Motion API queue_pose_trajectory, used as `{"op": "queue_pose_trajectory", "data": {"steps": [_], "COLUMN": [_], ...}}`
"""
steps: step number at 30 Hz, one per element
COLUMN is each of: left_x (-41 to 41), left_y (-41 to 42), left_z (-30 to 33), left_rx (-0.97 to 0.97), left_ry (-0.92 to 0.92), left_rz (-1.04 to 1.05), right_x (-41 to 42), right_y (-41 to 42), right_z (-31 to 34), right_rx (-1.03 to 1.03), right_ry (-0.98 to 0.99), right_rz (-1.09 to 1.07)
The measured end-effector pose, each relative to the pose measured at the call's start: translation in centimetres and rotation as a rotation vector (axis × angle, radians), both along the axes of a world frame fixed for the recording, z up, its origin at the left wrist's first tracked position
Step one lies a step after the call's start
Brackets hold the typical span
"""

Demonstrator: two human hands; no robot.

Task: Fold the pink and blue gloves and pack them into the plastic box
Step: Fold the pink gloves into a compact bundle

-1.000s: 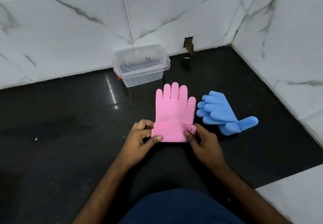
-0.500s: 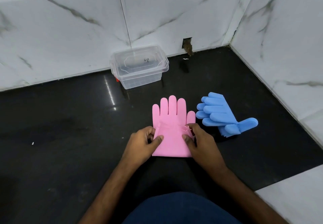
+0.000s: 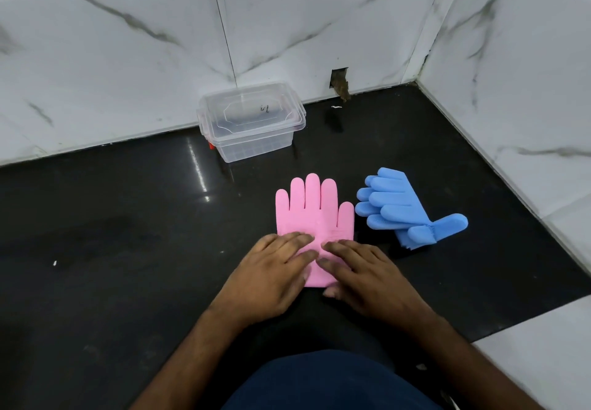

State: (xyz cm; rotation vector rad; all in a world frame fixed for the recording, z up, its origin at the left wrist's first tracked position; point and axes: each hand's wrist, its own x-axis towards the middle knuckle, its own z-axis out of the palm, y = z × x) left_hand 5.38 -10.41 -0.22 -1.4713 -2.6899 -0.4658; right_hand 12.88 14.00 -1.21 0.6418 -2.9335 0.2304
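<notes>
Both the left hand [image 3: 271, 277] and right hand [image 3: 367, 277] lie flat, fingers spread, pressing the folded pink rubber glove [image 3: 315, 217] on the black floor [image 3: 128, 249], gripping nothing. Springy rubber may unfold once released; the lidded clear plastic box [image 3: 252, 121] isn't open.

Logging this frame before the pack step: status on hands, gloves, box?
Left hand and right hand flat, palms down on the pink glove. Blue glove untouched beside it. Plastic box lid on, nothing packed.
</notes>
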Motion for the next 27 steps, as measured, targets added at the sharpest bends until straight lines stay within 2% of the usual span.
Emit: {"op": "queue_pose_trajectory", "data": {"steps": [3,4,9,11,14,17,20,23,25,27], "left_x": [-1.0,-1.4,-2.8,-3.0,-2.8,-2.4,-1.9,-0.5,0.5,1.2], "left_y": [-1.5,-2.0,-2.7,-2.2,-1.7,-1.9,-2.0,-1.5,-1.1,-0.7], "left_z": [-0.7,-0.9,-1.2,-1.1,-1.3,-1.5,-1.8,-1.6,-1.3,-1.0], "left_rx": [-0.136,-0.169,-0.174,-0.188,-0.161,-0.031,0.212,0.454,0.524,0.54], "left_ry": [-0.156,-0.161,-0.11,-0.046,-0.015,-0.086,-0.118,-0.285,-0.401,-0.438], "left_rz": [-0.032,-0.053,-0.069,-0.097,-0.149,-0.115,-0.019,0.116,0.199,0.272], "right_x": [0.0,-0.1,-0.3,-0.3,-0.4,-0.3,0.3,1.1,1.3,1.3], "right_y": [0.6,0.8,1.0,0.9,0.6,0.3,0.3,0.4,0.3,0.2], "right_z": [-0.5,-0.5,-0.8,-0.9,-0.4,0.4,0.8,0.8,0.8,0.7], "right_rx": [0.093,0.097,0.152,0.122,-0.009,-0.202,-0.331,-0.511,-0.634,-0.68], "right_ry": [-0.31,-0.316,-0.016,0.059,0.138,0.133,0.059,-0.055,-0.158,-0.227], "right_rz": [-0.005,-0.002,0.069,0.133,0.109,0.018,-0.049,-0.131,-0.202,-0.258]}}
